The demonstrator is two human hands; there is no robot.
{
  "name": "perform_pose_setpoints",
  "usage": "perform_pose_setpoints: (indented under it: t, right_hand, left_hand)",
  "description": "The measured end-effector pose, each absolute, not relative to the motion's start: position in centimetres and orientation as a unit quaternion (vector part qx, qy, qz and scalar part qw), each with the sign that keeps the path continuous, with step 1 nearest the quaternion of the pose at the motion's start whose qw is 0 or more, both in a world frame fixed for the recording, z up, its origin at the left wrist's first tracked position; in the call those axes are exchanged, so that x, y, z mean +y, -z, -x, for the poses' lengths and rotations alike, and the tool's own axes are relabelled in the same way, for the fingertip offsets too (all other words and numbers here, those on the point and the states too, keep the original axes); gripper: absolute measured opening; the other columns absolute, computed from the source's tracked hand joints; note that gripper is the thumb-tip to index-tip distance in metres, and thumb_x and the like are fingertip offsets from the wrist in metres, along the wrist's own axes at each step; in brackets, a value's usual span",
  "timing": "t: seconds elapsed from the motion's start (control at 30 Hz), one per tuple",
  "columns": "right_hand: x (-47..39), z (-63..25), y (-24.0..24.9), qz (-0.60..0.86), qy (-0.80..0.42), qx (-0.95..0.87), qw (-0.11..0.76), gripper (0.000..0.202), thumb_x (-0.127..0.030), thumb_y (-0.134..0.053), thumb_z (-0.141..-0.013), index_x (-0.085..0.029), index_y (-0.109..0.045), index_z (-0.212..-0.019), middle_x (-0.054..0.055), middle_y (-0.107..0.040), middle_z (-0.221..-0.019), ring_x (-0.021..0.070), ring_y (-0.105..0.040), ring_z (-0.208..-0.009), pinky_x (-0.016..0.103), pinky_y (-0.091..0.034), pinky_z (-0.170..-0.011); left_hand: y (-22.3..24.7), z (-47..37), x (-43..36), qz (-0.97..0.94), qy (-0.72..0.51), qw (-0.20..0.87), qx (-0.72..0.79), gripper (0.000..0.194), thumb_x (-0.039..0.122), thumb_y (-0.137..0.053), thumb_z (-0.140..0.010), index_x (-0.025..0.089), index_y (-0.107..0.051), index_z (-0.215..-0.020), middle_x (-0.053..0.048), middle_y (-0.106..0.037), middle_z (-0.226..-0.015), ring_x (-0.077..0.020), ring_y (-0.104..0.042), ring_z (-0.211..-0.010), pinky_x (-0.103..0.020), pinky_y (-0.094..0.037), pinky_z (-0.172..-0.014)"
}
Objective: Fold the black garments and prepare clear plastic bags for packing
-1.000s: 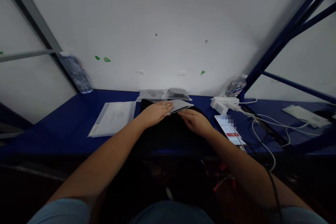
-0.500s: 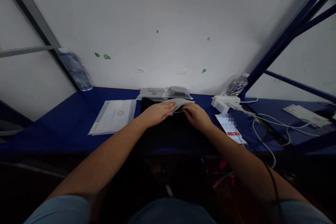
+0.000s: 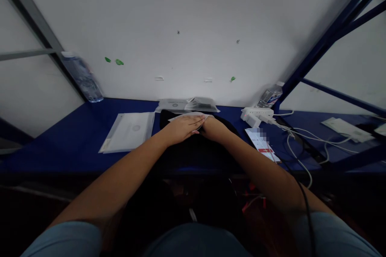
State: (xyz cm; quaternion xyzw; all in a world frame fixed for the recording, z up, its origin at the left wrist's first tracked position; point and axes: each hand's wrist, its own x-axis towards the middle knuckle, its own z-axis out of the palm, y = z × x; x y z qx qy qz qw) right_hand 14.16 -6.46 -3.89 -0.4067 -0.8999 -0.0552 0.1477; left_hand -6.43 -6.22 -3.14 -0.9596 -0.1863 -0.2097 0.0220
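A translucent frosted plastic bag [image 3: 174, 119] lies under my hands, above a black cloth-like item [image 3: 164, 117] on the blue desk. My left hand [image 3: 183, 126] is laid across the bag, its long fingers together on top and the thumb below, gripping it. My right hand [image 3: 214, 128] meets the left fingertips at the bag's right part, its fingers curled in and mostly hidden. Whatever is inside the bag cannot be made out. Just behind, two more frosted bags, a flat one [image 3: 171, 105] and a bulging one [image 3: 201, 105] with something dark in it, rest near the wall.
Flat frosted bags [image 3: 128, 132] lie to the left. Water bottles stand at the left [image 3: 83, 76] and right [image 3: 271, 95]. A white power strip [image 3: 256, 115] with cables, a phone [image 3: 261, 144] and a black cable [image 3: 306, 200] are by my right arm. A white wall [image 3: 181, 8] rises behind.
My right hand has moved left along the bag until it touches my left fingertips, and its fingers are now mostly covered. The left hand stays nearly in place; the view has shifted slightly.
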Motion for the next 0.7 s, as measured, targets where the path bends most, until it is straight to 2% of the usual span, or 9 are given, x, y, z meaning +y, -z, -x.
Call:
perform_pose_setpoints:
  t: [0.13,0.23,0.33,0.4,0.53,0.7]
  right_hand:
    - [-5.8,-14.2,4.9,0.416,0.036,-0.892,0.171,0.041,-0.012,-0.062,-0.082,-0.014,-0.067,-0.123,0.015,-0.07,-0.124,0.0272,-0.065,-0.114,0.042,-0.051,-0.102]
    - [-6.1,-15.1,5.3,0.423,0.021,-0.878,0.22,0.056,-0.004,-0.057,-0.079,-0.019,-0.061,-0.133,0.012,-0.065,-0.134,0.0252,-0.061,-0.124,0.042,-0.048,-0.108]
    - [-6.6,-16.1,5.3,0.413,0.006,-0.877,0.246,0.065,0.0,-0.052,-0.076,-0.019,-0.057,-0.138,0.011,-0.059,-0.142,0.0254,-0.054,-0.133,0.044,-0.043,-0.115]
    - [-7.0,-16.6,5.1,0.403,-0.001,-0.881,0.247,0.069,0.004,-0.049,-0.072,-0.018,-0.058,-0.137,0.012,-0.058,-0.144,0.0259,-0.051,-0.136,0.045,-0.04,-0.117]
    - [-7.5,-17.3,5.0,0.395,-0.007,-0.888,0.235,0.076,0.007,-0.047,-0.067,-0.02,-0.059,-0.136,0.009,-0.058,-0.144,0.0259,-0.049,-0.138,0.046,-0.038,-0.119]
    - [-8.1,-18.1,4.9,0.37,-0.025,-0.899,0.233,0.083,0.01,-0.049,-0.065,-0.022,-0.055,-0.141,0.008,-0.054,-0.148,0.0251,-0.048,-0.139,0.045,-0.039,-0.118]
  left_hand:
    - [3.4,6.9,-5.4,0.961,0.197,-0.005,-0.194,0.06,0.031,-0.053,-0.099,0.022,-0.033,-0.155,-0.009,-0.037,-0.159,-0.0199,-0.034,-0.148,-0.038,-0.029,-0.122]
    - [3.4,7.8,-4.7,0.958,0.163,-0.027,-0.234,0.077,0.02,-0.062,-0.089,0.021,-0.026,-0.157,-0.01,-0.03,-0.162,-0.0223,-0.032,-0.149,-0.039,-0.028,-0.122]
    - [3.6,8.7,-4.3,0.948,0.144,-0.039,-0.28,0.087,0.002,-0.053,-0.08,0.02,-0.021,-0.159,-0.009,-0.027,-0.163,-0.0214,-0.032,-0.149,-0.037,-0.03,-0.121]
    - [3.9,9.1,-4.1,0.94,0.151,-0.044,-0.303,0.09,-0.003,-0.046,-0.076,0.022,-0.022,-0.159,-0.007,-0.028,-0.163,-0.0206,-0.034,-0.148,-0.037,-0.032,-0.12]
    - [4.5,9.2,-3.8,0.933,0.163,-0.049,-0.318,0.092,-0.006,-0.039,-0.073,0.027,-0.026,-0.158,-0.003,-0.03,-0.161,-0.0194,-0.04,-0.144,-0.037,-0.037,-0.117]
    - [4.4,9.2,-3.8,0.929,0.165,-0.047,-0.327,0.089,-0.005,-0.038,-0.072,0.025,-0.031,-0.156,-0.003,-0.033,-0.158,-0.0206,-0.044,-0.142,-0.039,-0.039,-0.116]
